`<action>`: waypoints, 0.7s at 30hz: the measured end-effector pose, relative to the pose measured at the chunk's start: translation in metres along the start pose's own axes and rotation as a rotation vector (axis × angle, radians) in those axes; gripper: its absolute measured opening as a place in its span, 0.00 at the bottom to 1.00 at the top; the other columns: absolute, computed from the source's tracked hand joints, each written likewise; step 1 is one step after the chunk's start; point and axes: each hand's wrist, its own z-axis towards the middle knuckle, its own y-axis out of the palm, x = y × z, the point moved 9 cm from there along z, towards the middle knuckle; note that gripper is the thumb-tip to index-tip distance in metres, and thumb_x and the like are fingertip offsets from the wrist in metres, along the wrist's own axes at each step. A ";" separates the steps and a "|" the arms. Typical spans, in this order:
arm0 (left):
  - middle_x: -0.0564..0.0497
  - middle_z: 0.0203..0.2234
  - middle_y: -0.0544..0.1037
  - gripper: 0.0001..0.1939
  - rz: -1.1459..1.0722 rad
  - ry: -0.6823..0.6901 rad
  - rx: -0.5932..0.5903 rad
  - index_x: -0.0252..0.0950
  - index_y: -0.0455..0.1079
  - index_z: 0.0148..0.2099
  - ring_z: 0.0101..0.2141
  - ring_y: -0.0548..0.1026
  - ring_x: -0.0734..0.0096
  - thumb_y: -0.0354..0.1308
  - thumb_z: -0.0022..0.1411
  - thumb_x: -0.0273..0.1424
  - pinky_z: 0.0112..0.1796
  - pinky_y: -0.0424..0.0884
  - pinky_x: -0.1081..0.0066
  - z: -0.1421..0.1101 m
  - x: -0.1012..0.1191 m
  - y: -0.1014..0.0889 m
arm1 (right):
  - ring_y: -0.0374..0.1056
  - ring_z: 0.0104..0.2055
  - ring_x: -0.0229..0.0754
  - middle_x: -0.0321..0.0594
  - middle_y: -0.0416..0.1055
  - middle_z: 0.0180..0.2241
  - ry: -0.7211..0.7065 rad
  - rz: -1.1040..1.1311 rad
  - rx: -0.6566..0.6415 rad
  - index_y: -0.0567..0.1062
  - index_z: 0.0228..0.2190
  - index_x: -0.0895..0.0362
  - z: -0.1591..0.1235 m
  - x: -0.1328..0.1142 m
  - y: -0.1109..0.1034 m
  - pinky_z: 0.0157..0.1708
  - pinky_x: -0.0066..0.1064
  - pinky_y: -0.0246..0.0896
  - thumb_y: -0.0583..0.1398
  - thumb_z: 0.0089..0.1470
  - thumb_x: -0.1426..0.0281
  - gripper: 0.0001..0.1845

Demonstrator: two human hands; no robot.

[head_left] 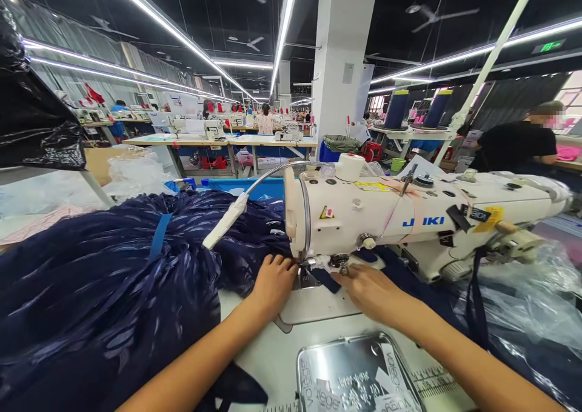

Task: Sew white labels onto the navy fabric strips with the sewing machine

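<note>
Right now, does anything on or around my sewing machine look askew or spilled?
One small oddity: a dark strip sits slanted on the sewing machine, askew beside the straight blue lettering. I see nothing spilled.

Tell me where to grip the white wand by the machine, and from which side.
Grip the white wand around its middle, probably from the left, over the navy cloth: it is slim and straight, slanting down leftward, with the machine on its right.

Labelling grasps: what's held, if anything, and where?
Right hand is at the right end of the navy strip; pinch unclear. Left hand: hold can't be told.
</note>
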 end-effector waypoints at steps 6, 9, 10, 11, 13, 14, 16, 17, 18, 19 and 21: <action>0.49 0.29 0.75 0.11 -1.297 -0.153 0.093 0.35 0.71 0.39 0.33 0.72 0.65 0.54 0.56 0.35 0.39 0.65 0.67 -0.067 0.030 -0.029 | 0.65 0.27 0.40 0.43 0.70 0.32 -0.080 0.094 0.186 0.46 0.59 0.59 -0.062 -0.061 -0.043 0.28 0.30 0.62 0.48 0.49 0.82 0.36; 0.51 0.26 0.75 0.13 -1.710 -0.169 0.120 0.34 0.72 0.37 0.31 0.71 0.70 0.58 0.53 0.38 0.38 0.65 0.71 -0.090 0.057 -0.032 | 0.65 0.27 0.41 0.44 0.69 0.31 -0.055 0.138 0.300 0.42 0.60 0.60 -0.086 -0.083 -0.047 0.27 0.31 0.63 0.45 0.52 0.80 0.33; 0.51 0.24 0.75 0.12 -1.775 -0.165 0.135 0.34 0.73 0.36 0.30 0.71 0.71 0.60 0.52 0.37 0.37 0.65 0.72 -0.095 0.065 -0.033 | 0.65 0.28 0.42 0.44 0.69 0.31 -0.042 0.158 0.326 0.41 0.60 0.59 -0.092 -0.089 -0.046 0.27 0.32 0.63 0.45 0.54 0.79 0.33; 0.52 0.23 0.75 0.11 -1.822 -0.156 0.146 0.34 0.73 0.34 0.29 0.70 0.73 0.61 0.51 0.37 0.36 0.64 0.74 -0.099 0.073 -0.033 | 0.65 0.28 0.42 0.45 0.69 0.32 -0.030 0.186 0.352 0.40 0.60 0.59 -0.097 -0.094 -0.045 0.28 0.32 0.63 0.44 0.55 0.78 0.32; 0.53 0.21 0.74 0.10 -1.893 -0.141 0.154 0.34 0.74 0.32 0.27 0.69 0.74 0.62 0.50 0.36 0.34 0.64 0.76 -0.104 0.084 -0.031 | 0.66 0.31 0.42 0.46 0.69 0.35 -0.002 0.267 0.388 0.40 0.60 0.57 -0.107 -0.103 -0.044 0.30 0.33 0.63 0.45 0.56 0.77 0.32; 0.53 0.21 0.74 0.10 -1.923 -0.136 0.153 0.35 0.74 0.31 0.26 0.69 0.75 0.63 0.50 0.36 0.33 0.63 0.76 -0.106 0.088 -0.029 | 0.66 0.34 0.43 0.46 0.68 0.37 0.014 0.322 0.396 0.40 0.60 0.56 -0.111 -0.106 -0.043 0.33 0.33 0.63 0.45 0.56 0.76 0.32; 0.53 0.21 0.74 0.10 -1.961 -0.129 0.138 0.34 0.74 0.30 0.26 0.68 0.75 0.64 0.49 0.36 0.32 0.63 0.76 -0.110 0.093 -0.026 | 0.65 0.37 0.42 0.45 0.68 0.40 0.044 0.464 0.388 0.40 0.60 0.53 -0.117 -0.110 -0.040 0.36 0.34 0.63 0.46 0.56 0.77 0.33; 0.53 0.20 0.73 0.10 -1.965 -0.125 0.128 0.34 0.74 0.30 0.25 0.68 0.76 0.64 0.49 0.36 0.32 0.63 0.76 -0.112 0.095 -0.025 | 0.65 0.37 0.41 0.43 0.68 0.39 0.060 0.551 0.370 0.40 0.60 0.51 -0.120 -0.112 -0.038 0.37 0.33 0.62 0.47 0.55 0.77 0.33; 0.53 0.20 0.73 0.10 -1.960 -0.120 0.116 0.34 0.74 0.30 0.25 0.68 0.76 0.64 0.49 0.36 0.32 0.63 0.76 -0.114 0.096 -0.025 | 0.65 0.36 0.40 0.41 0.68 0.38 0.073 0.646 0.343 0.40 0.59 0.49 -0.122 -0.114 -0.034 0.37 0.33 0.62 0.48 0.55 0.76 0.34; 0.53 0.20 0.73 0.10 -1.945 -0.118 0.101 0.33 0.74 0.30 0.24 0.68 0.76 0.63 0.49 0.36 0.32 0.62 0.76 -0.116 0.097 -0.025 | 0.64 0.33 0.39 0.38 0.68 0.35 0.079 0.744 0.316 0.41 0.59 0.48 -0.123 -0.115 -0.029 0.35 0.32 0.62 0.49 0.54 0.76 0.35; 0.53 0.19 0.72 0.10 -1.908 -0.117 0.070 0.32 0.73 0.30 0.24 0.68 0.76 0.63 0.49 0.36 0.31 0.62 0.76 -0.120 0.098 -0.027 | 0.62 0.28 0.36 0.35 0.68 0.31 0.074 0.962 0.272 0.41 0.59 0.44 -0.124 -0.120 -0.020 0.31 0.29 0.61 0.51 0.54 0.74 0.36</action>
